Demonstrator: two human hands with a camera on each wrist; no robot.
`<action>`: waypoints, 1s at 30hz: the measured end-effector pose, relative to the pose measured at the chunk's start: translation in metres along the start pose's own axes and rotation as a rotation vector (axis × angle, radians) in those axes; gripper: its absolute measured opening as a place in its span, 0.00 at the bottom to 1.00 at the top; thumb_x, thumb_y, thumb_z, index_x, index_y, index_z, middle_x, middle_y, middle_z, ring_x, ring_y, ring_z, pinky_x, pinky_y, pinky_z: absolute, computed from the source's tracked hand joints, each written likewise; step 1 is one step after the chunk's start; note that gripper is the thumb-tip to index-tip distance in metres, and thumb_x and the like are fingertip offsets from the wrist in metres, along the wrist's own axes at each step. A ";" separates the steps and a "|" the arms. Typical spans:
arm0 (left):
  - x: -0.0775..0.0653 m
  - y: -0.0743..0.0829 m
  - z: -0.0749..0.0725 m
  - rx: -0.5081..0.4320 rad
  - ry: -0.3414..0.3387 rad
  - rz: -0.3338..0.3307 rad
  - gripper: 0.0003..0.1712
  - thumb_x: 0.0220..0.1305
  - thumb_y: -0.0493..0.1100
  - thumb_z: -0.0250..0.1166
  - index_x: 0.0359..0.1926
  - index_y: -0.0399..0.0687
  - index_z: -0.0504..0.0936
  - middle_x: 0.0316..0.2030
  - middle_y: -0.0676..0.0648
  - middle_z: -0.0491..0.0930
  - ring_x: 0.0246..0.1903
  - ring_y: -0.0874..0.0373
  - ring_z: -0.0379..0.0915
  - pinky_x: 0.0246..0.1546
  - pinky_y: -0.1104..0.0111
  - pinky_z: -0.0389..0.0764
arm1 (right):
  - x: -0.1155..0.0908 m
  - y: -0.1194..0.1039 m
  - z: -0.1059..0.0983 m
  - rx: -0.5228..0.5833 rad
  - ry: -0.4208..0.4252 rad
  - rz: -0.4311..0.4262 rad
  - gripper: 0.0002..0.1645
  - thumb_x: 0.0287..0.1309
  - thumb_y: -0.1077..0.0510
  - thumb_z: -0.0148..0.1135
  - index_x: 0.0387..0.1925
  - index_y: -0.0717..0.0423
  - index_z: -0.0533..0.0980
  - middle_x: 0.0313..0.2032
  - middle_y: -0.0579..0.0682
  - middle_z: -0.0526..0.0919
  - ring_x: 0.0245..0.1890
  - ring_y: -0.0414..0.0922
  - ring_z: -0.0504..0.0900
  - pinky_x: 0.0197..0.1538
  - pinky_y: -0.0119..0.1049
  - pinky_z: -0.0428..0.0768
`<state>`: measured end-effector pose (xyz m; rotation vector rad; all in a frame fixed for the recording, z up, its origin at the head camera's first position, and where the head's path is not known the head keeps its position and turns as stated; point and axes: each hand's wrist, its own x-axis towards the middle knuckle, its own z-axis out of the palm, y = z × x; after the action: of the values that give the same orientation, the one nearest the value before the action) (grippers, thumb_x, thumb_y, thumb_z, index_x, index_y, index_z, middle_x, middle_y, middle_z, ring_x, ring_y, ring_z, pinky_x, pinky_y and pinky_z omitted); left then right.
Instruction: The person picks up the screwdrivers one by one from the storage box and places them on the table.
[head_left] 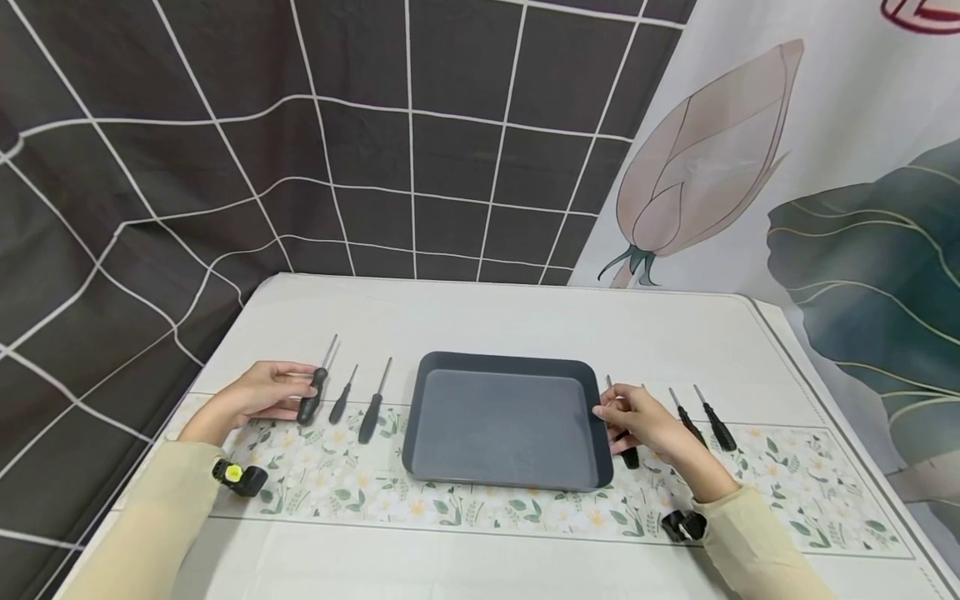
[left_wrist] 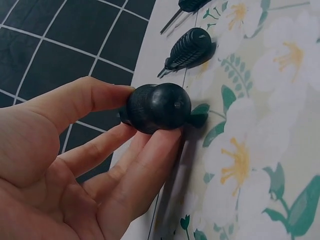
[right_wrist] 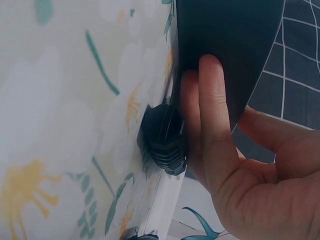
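My left hand (head_left: 273,390) pinches the dark handle of a screwdriver (head_left: 312,396) between thumb and fingers, its shaft pointing away from me. In the left wrist view the butt of that handle (left_wrist: 170,106) faces the camera, close over the flowered cloth. At the right side of a dark grey baking tray (head_left: 510,483), my right hand (head_left: 637,417) grips the wall, thumb at the rim and fingers (right_wrist: 212,95) against the outside. Partly hidden under this hand lies another screwdriver (head_left: 630,458), its ribbed black handle (right_wrist: 167,142) beside the fingers in the right wrist view.
Two more screwdrivers, a short one (head_left: 340,406) and a longer one (head_left: 371,418), lie between the left hand and the tray. Beyond the right hand are further black-handled screwdrivers (head_left: 720,429). A floral runner (head_left: 360,492) crosses the white table; a dark checked curtain (head_left: 450,150) hangs behind.
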<state>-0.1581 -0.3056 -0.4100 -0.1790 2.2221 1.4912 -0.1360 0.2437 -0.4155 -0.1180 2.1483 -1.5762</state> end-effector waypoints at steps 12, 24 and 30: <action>0.001 0.003 0.003 0.039 0.052 -0.027 0.38 0.63 0.38 0.68 0.69 0.26 0.64 0.42 0.46 0.83 0.35 0.57 0.85 0.38 0.62 0.89 | 0.000 0.000 0.000 0.004 -0.006 -0.005 0.11 0.74 0.65 0.52 0.48 0.71 0.65 0.29 0.53 0.74 0.24 0.43 0.79 0.30 0.42 0.89; 0.002 0.003 0.005 0.032 0.049 -0.024 0.38 0.62 0.39 0.70 0.68 0.25 0.66 0.41 0.46 0.85 0.33 0.57 0.85 0.37 0.63 0.89 | 0.000 0.001 -0.001 0.003 -0.008 -0.008 0.12 0.74 0.64 0.52 0.49 0.72 0.64 0.29 0.53 0.74 0.24 0.43 0.79 0.30 0.42 0.89; 0.002 0.004 0.005 0.066 0.044 -0.003 0.38 0.61 0.39 0.71 0.66 0.23 0.66 0.49 0.33 0.82 0.33 0.57 0.85 0.37 0.63 0.89 | 0.000 0.001 -0.001 0.001 -0.007 -0.008 0.12 0.74 0.64 0.52 0.49 0.72 0.65 0.29 0.53 0.74 0.24 0.43 0.79 0.30 0.41 0.89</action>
<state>-0.1593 -0.2990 -0.4091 -0.1954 2.3010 1.4229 -0.1360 0.2449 -0.4166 -0.1324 2.1442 -1.5786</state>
